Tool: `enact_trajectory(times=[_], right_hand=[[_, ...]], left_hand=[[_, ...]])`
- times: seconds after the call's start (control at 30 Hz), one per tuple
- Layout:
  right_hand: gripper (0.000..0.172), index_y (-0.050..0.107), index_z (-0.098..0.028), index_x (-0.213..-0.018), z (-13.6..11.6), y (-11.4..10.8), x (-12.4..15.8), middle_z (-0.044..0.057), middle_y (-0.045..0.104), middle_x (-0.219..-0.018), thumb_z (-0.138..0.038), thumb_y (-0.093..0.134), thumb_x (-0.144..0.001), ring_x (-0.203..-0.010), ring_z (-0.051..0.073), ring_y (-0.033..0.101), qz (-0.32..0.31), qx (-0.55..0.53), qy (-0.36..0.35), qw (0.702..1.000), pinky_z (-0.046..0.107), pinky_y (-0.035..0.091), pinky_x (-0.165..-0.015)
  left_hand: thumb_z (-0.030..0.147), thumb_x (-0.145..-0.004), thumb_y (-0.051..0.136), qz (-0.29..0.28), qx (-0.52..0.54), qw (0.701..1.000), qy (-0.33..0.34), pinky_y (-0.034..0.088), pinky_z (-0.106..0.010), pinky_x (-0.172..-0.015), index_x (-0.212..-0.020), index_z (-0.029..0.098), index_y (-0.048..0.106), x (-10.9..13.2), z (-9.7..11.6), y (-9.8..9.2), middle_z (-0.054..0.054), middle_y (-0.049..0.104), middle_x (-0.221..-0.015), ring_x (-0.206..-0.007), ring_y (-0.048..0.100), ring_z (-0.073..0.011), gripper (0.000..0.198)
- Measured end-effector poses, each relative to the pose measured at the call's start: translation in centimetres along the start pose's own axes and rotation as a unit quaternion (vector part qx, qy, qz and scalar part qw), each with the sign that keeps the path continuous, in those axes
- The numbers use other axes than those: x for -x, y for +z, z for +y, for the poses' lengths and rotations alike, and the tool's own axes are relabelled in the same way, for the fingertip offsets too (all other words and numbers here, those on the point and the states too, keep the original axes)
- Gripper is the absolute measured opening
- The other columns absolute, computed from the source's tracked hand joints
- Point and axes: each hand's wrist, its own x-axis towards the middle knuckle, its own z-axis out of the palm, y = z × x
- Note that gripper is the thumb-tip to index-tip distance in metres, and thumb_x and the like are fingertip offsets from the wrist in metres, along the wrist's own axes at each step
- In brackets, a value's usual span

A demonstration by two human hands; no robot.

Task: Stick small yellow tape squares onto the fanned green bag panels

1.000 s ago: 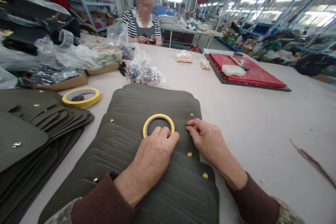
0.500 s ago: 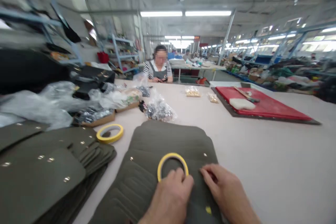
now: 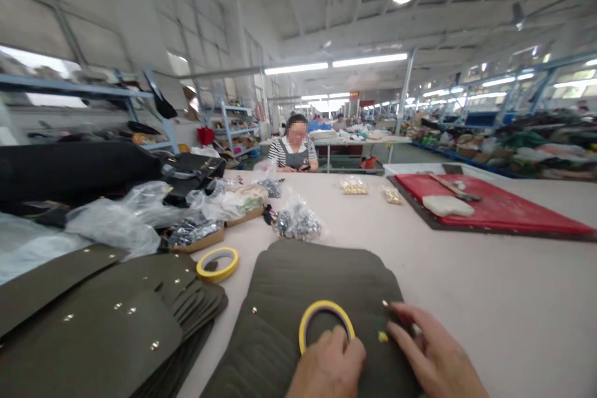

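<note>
Overlapping olive panels (image 3: 321,270) lie in a stack before me, with a small metal fitting (image 3: 254,310) showing near the left side and another (image 3: 385,303) near the right. My left hand (image 3: 329,364) is closed on the near side of a yellow tape roll (image 3: 304,323), which stands tilted over the stack. At the right edge, my right hand (image 3: 431,348) pinches the olive material between thumb and forefinger. Something shiny shows inside its curled fingers, too small to name. Just left of its thumb sits a yellow tape scrap (image 3: 383,337).
More olive panels with metal fittings (image 3: 93,336) fan out at left, beside a second yellow tape roll (image 3: 217,264). Bags of metal parts (image 3: 296,221) lie beyond the stack. A red sheet (image 3: 504,202) carries a hammer (image 3: 452,186) at right. A person (image 3: 293,146) sits opposite.
The view has tilted upward, so the scene sits lower and farther right. The yellow scrap has moved farther from me, up beside the right fitting. My right fingertips have shifted slightly outward.
</note>
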Motion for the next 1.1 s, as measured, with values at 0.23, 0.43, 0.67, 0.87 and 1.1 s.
enact_trajectory(times=[0.23, 0.43, 0.67, 0.87, 1.1], right_hand=[[0.028, 0.068, -0.021, -0.103, -0.6, -1.0, -0.4, 0.003, 0.071, -0.080, -0.034, 0.050, -0.086, -0.062, 0.016, 0.062, -0.057, -0.016, 0.059, 0.997, 0.030, 0.052, -0.065], [0.026, 0.072, -0.019, -0.094, -1.1, -1.3, -0.5, 0.005, 0.075, -0.087, -0.033, 0.053, -0.082, -0.074, 0.020, 0.068, -0.076, -0.060, 0.093, 0.991, 0.032, 0.052, -0.070], [0.026, 0.074, -0.020, -0.094, -1.8, -2.4, -0.8, 0.006, 0.075, -0.097, -0.027, 0.052, -0.083, -0.090, 0.022, 0.069, -0.129, -0.051, 0.060, 0.988, 0.036, 0.050, -0.086], [0.021, 0.074, -0.021, -0.080, -2.8, -3.7, -0.6, 0.000, 0.072, -0.068, -0.022, 0.053, -0.083, -0.061, 0.016, 0.064, -0.287, -0.066, 0.061, 0.954, 0.025, 0.047, -0.056], [0.019, 0.069, -0.019, -0.097, -4.3, -3.1, 0.1, 0.004, 0.072, -0.086, -0.021, 0.056, -0.084, -0.075, 0.015, 0.066, -0.154, -0.161, -0.006, 0.975, 0.026, 0.052, -0.069]], left_hand=[[0.014, -0.093, 0.039, -0.022, -0.020, 0.998, 0.064, 0.047, -0.033, -0.068, -0.093, 0.022, 0.054, 0.9, 0.2, -2.3, -0.004, 0.060, -0.092, -0.080, 0.058, -0.0212, 0.017], [0.017, -0.095, 0.037, -0.020, -0.007, 0.997, 0.069, 0.047, -0.037, -0.071, -0.093, 0.022, 0.053, 1.1, 0.8, -3.0, -0.002, 0.058, -0.089, -0.079, 0.054, -0.0209, 0.017], [0.019, -0.098, 0.030, 0.049, 0.094, 0.990, 0.091, 0.048, -0.031, -0.072, -0.094, 0.020, 0.051, 0.9, -0.2, -3.4, -0.003, 0.056, -0.086, -0.080, 0.056, -0.0185, 0.021], [0.022, -0.098, 0.036, 0.117, 0.133, 0.978, 0.108, 0.051, -0.025, -0.066, -0.101, 0.022, 0.056, 0.8, -1.0, -2.8, -0.001, 0.061, -0.082, -0.073, 0.062, -0.0150, 0.021], [0.025, -0.096, 0.045, 0.223, 0.166, 0.948, 0.154, 0.054, -0.018, -0.077, -0.133, 0.022, 0.042, 0.8, -1.0, -2.4, -0.003, 0.071, -0.102, -0.086, 0.070, -0.0125, 0.037]])
